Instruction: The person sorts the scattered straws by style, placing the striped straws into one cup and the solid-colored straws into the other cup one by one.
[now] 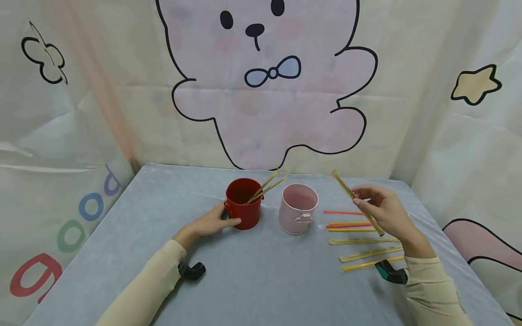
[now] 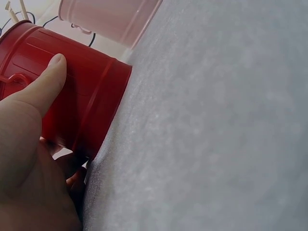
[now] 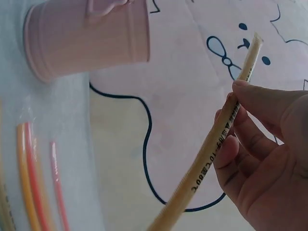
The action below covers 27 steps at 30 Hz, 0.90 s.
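My left hand [image 1: 210, 222] grips a small red bucket [image 1: 248, 218] that stands upright on the table, thumb [image 2: 50, 79] along its side and the other fingers behind it. Two tan wrapped straws [image 1: 271, 184] lean out over the red bucket's right rim. Over the right part of the table, my right hand [image 1: 381, 208] pinches another tan wrapped straw [image 3: 207, 154] between thumb and fingertips. This straw slants, upper end to the left in the head view, and carries black print. Between the hands stands a pink bucket [image 1: 294, 222], its handle folded down at the front.
Beneath the right hand lie several straws in a column: a red one [image 1: 340, 212] at the back, an orange, red and yellow group [image 1: 346, 226], two tan wrapped ones [image 1: 359, 242] and a yellow one [image 1: 359, 266] nearest me. A grey-blue cloth [image 1: 261, 290] covers the table; printed curtains surround it.
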Tool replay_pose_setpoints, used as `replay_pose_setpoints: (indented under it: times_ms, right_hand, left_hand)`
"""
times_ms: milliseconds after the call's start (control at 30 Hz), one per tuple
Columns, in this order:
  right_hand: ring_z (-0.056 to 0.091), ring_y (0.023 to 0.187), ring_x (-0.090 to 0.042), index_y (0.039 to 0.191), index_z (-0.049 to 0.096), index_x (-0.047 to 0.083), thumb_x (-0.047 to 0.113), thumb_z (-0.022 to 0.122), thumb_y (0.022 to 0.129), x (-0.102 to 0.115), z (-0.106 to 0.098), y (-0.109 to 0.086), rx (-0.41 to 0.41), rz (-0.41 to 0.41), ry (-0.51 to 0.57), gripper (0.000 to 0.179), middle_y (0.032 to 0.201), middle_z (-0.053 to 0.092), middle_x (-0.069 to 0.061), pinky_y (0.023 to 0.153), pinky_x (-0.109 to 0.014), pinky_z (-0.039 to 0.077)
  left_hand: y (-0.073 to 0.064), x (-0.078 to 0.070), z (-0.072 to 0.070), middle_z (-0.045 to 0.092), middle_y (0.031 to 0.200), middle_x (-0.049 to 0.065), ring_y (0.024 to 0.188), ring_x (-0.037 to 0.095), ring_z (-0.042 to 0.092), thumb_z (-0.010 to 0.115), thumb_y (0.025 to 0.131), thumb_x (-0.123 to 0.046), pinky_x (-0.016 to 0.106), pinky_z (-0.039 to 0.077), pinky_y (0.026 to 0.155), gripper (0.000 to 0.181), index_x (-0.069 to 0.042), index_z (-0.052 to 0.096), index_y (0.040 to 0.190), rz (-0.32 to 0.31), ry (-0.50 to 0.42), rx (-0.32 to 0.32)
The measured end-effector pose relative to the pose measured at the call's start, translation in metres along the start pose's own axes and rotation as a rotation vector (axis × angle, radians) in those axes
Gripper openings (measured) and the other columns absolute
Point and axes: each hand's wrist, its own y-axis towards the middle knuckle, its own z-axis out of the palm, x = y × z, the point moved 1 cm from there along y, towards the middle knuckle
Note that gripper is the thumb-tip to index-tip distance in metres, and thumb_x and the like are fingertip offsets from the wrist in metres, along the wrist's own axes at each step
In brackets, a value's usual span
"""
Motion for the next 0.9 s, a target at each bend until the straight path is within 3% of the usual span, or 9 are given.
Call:
replay_pose_setpoints:
  times_ms: [167, 533, 900]
  right_hand:
    - [0.067, 0.079, -0.001, 0.116, 0.065, -0.009, -0.009, 0.063, 0.093, 0.012, 0.002, 0.007, 0.016, -0.005, 0.069, 0.022, 0.097, 0.07, 0.02, 0.071, -0.015, 0.055]
    - [0.068, 0.086, -0.002, 0.11, 0.07, 0.001, -0.012, 0.059, 0.094, 0.028, 0.015, 0.019, 0.012, -0.026, 0.342, 0.023, 0.098, 0.072, 0.011, 0.079, -0.015, 0.057]
    - [0.065, 0.082, -0.005, 0.105, 0.068, 0.006, -0.014, 0.055, 0.095, 0.052, 0.035, 0.033, -0.023, -0.078, 0.495, 0.026, 0.095, 0.072, 0.006, 0.07, -0.018, 0.051]
  left_hand:
    - [-0.001, 0.002, 0.0, 0.039, 0.158, 0.015, 0.147, 0.037, 0.032, 0.066, 0.098, -0.035, 0.065, 0.022, 0.122, 0.077, -0.006, 0.026, 0.157, 0.013, 0.01, 0.01]
    - [0.001, 0.0, 0.0, 0.041, 0.158, 0.01, 0.149, 0.032, 0.032, 0.068, 0.097, -0.028, 0.061, 0.02, 0.125, 0.074, -0.01, 0.029, 0.157, -0.012, -0.032, 0.008]
    - [0.001, 0.001, 0.0, 0.043, 0.156, 0.011, 0.145, 0.031, 0.036, 0.068, 0.097, -0.029, 0.06, 0.025, 0.123, 0.073, -0.011, 0.03, 0.156, -0.028, -0.028, 0.002]
